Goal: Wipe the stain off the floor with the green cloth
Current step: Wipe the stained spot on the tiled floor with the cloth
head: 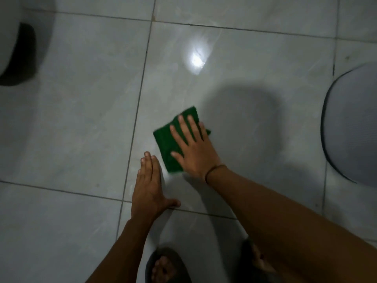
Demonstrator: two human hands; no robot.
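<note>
A folded green cloth (166,142) lies flat on the pale grey floor tiles (85,111) near the middle of the view. My right hand (193,147) presses on top of it, palm down with fingers spread, covering its right half. My left hand (150,184) rests flat on the tile just below and left of the cloth, fingers together and thumb out, holding nothing. No stain shows on the tile around the cloth; whatever lies under the cloth is hidden.
A bright lamp reflection (196,60) shines on the tile beyond the cloth. A dark object (19,56) stands at the far left. A rounded grey object with a dark rim (350,127) sits at the right edge. My feet in dark sandals (165,266) are at the bottom.
</note>
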